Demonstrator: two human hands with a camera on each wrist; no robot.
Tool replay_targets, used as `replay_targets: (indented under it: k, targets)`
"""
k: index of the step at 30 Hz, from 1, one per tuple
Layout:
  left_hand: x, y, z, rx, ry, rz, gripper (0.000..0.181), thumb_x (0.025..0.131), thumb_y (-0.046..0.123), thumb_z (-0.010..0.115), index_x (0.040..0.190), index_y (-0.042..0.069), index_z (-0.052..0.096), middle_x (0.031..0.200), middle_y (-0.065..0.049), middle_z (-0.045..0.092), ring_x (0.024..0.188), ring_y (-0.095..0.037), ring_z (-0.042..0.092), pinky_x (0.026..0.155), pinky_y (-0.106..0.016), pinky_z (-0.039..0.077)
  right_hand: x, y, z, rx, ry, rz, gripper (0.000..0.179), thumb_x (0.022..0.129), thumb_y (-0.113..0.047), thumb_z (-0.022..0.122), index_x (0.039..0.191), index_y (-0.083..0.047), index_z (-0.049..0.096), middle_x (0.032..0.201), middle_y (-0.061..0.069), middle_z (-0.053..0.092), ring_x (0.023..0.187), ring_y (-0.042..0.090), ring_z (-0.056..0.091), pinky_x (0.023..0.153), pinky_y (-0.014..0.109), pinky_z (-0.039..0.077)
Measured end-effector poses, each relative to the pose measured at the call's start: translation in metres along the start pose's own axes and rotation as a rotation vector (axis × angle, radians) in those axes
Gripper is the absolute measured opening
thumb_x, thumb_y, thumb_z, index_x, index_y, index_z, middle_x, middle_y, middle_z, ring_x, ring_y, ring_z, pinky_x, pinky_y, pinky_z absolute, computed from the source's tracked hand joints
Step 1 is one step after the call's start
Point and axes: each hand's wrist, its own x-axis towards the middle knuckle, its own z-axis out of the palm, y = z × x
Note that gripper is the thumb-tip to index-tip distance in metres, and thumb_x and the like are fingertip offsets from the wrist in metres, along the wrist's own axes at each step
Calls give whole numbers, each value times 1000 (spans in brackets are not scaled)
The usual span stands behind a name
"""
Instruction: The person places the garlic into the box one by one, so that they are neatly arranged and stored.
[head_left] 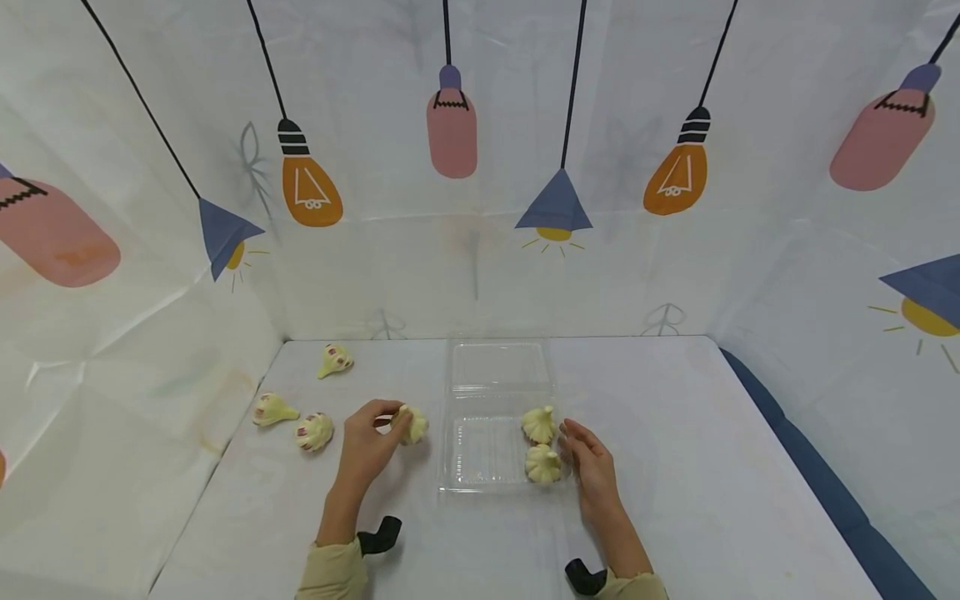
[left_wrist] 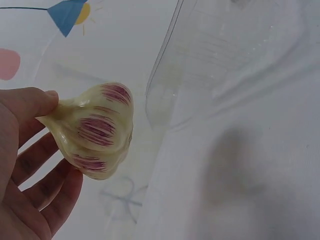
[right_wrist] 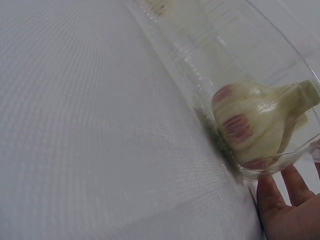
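My left hand (head_left: pixel 371 443) pinches a garlic bulb (left_wrist: pixel 97 131) by its neck, thumb on one side and fingers beneath. The bulb is cream with purple streaks and hangs above the table, left of a clear plastic clamshell box (head_left: pixel 480 454). Inside the box, along its right side, sit a garlic bulb (head_left: pixel 538 424) and a nearer garlic bulb (head_left: pixel 543 463). Beside them my right hand (head_left: pixel 592 471) rests at the box's right wall, its fingers loosely extended. In the right wrist view, fingertips (right_wrist: pixel 270 192) lie right at the clear wall near a bulb.
At the table's left lie three more garlic bulbs: one at the back (head_left: pixel 335 360), one by the left edge (head_left: pixel 273 409) and one nearer my left hand (head_left: pixel 314 432). The box's lid (head_left: pixel 498 365) is folded back toward the printed curtain (head_left: pixel 480 275) behind the white table (head_left: pixel 675 467).
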Motion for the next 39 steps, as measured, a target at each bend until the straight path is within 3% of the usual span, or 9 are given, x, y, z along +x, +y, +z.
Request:
replay_targets:
  k: [10,18,27,39]
  targets:
    - [5,9,7,-27,3,58,15,80,6,80,93,6,71,90,-2,69,83,-16,65,71,-37,57,2,0,1,2,7,13,39,100,-9,51,138,0,50,138,12,54,126,22,51,96,25,43]
    - [9,19,16,-72,8,47,16,79,3,80,92,6,72,90,-1,69,83,-16,64,72,-37,57,2,-1,0,-3,-2,16,40,100,-11,52,138,0,49,139,13,53,126,22,51,97,26,43]
    - [15,30,29,-98,-45,34,14,81,5,79,93,7,71,92,-1,69,86,-14,64,73,-36,56,1,-1,-1,6,-28,-1,41,100,-10,51,139,1,47,142,16,48,128,24,48,104,32,37]
    - [18,34,47,-109,-77,58,16,81,6,79,95,5,71,92,-2,69,86,-15,65,73,-35,56,2,-1,-1,-9,-31,1,41,100,-11,51,139,1,48,142,15,48,127,22,49,103,29,38]
